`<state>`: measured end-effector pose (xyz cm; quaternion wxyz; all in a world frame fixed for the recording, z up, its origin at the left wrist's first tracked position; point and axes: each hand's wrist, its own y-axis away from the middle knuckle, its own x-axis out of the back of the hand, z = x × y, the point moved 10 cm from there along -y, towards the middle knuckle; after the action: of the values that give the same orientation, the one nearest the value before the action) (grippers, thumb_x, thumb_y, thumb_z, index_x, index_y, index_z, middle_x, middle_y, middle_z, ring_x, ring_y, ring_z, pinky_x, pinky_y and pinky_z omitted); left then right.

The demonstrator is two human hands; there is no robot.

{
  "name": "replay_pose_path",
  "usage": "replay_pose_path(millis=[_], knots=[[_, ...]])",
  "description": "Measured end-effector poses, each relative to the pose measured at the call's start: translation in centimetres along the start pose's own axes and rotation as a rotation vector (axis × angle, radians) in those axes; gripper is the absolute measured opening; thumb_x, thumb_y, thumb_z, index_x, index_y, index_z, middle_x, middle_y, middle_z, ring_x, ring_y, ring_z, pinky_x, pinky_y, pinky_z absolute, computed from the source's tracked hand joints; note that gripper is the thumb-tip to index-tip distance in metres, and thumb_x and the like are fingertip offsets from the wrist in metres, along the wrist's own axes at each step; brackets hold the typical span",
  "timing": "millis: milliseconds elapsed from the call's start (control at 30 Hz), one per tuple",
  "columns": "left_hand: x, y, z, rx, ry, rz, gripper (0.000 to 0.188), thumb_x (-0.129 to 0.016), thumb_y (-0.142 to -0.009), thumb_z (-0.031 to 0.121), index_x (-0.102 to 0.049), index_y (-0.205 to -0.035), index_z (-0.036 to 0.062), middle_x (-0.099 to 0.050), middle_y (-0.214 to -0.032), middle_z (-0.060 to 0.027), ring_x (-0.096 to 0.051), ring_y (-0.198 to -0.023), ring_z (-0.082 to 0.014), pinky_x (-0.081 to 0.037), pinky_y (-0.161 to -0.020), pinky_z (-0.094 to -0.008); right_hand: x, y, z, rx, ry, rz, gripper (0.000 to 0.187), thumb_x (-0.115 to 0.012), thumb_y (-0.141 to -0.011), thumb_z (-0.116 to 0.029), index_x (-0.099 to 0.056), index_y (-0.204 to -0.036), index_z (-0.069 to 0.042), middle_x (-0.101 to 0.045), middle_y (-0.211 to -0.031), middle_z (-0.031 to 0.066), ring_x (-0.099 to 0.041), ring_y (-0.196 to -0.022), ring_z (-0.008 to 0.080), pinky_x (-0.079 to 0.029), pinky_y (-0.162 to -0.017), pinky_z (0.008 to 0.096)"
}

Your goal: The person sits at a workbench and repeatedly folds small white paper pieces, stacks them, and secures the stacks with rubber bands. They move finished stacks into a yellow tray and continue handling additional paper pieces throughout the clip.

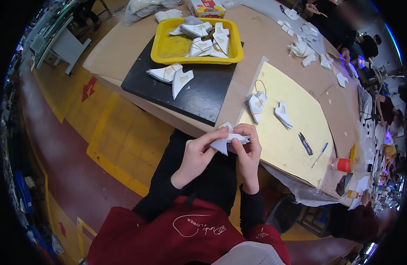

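Between my two hands, just off the table's near edge, is a small stack of white cut fabric pieces [220, 145]. My left hand [199, 152] pinches its left side, thumb and fingers closed on it. On the other side my right hand [249, 148] grips the same stack, its thumb in front. To the right, on a pale yellow sheet [283, 145], lie a bundle of white pieces [256, 106] with a rubber band round it and a smaller white stack [283, 114]. More banded white bundles [176, 77] rest on a black board [168, 99].
A yellow tray [168, 58] with several white bundles stands on the black board. A dark cutter [306, 144] and a blue pen [320, 154] lie on the yellow sheet. A red-lidded container [341, 164] is at the right edge. Other people sit around the table's far right side.
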<state>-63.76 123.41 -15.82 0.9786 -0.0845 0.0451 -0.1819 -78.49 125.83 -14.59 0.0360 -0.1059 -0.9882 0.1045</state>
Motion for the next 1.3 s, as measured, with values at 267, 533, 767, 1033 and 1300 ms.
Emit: replay_pose_path(millis=[267, 533, 767, 1033, 1300], knots=[[1.3, -1.5, -3.0, 0.247, 0.336, 0.141, 0.031, -0.046, -0.104, 0.013, -0.056, -0.125, -0.0078, -0.062, -0.127, -0.0139, -0.062, -0.113, -0.0189, -0.052, -0.097, -0.0323, 3.7, 1.1, 2.4, -0.174, 0.151, 0.181, 0.018, -0.064, -0.087, 0.006, -0.064, -0.104, 0.002, -0.061, -0.111, 0.0074, -0.058, -0.099, 0.0129, -0.049, -0.082, 0.0243], [2.4, -2.5, -3.2, 0.344, 0.503, 0.203, 0.035, -0.049, -0.102, 0.013, -0.054, -0.131, -0.0054, -0.061, -0.123, -0.0123, -0.062, -0.109, -0.0167, -0.053, -0.094, -0.0341, 10.8, 3.9, 0.2, 0.170, 0.237, 0.527, 0.021, -0.058, -0.089, 0.009, -0.065, -0.108, 0.001, -0.061, -0.110, 0.0088, -0.061, -0.102, 0.0183, -0.051, -0.087, 0.0283], [2.9, -2.4, -4.1, 0.350, 0.287, 0.142, 0.035, -0.058, -0.096, 0.009, -0.056, -0.129, -0.0011, -0.067, -0.107, -0.0071, -0.064, -0.096, -0.0104, -0.051, -0.080, -0.0266, 10.7, 4.0, -0.2, 0.055, 0.842, 0.261, 0.031, -0.056, -0.088, 0.004, -0.062, -0.118, -0.001, -0.060, -0.106, 0.0146, -0.060, -0.098, 0.0319, -0.048, -0.087, 0.0372], [5.6, -2.4, -0.8, 0.184, 0.406, 0.469, 0.027, -0.063, -0.090, -0.001, -0.055, -0.115, 0.0019, -0.062, -0.101, -0.0064, -0.065, -0.092, -0.0104, -0.052, -0.080, -0.0225, 18.3, 6.4, 2.5, -0.280, 0.518, 0.561, 0.038, -0.060, -0.091, -0.007, -0.058, -0.128, 0.000, -0.062, -0.104, 0.0169, -0.060, -0.093, 0.0250, -0.047, -0.082, 0.0349], [7.7, -4.3, 1.5, 0.116, -0.394, 0.370, 0.010, -0.070, -0.086, 0.006, -0.071, -0.096, 0.0042, -0.066, -0.087, 0.0021, -0.052, -0.070, -0.0040, -0.042, -0.064, -0.0197, 14.4, 5.1, -4.2, 0.047, 1.040, 0.604, 0.030, -0.065, -0.088, -0.007, -0.065, -0.117, -0.001, -0.062, -0.113, 0.0150, -0.056, -0.108, 0.0301, -0.043, -0.095, 0.0390]])
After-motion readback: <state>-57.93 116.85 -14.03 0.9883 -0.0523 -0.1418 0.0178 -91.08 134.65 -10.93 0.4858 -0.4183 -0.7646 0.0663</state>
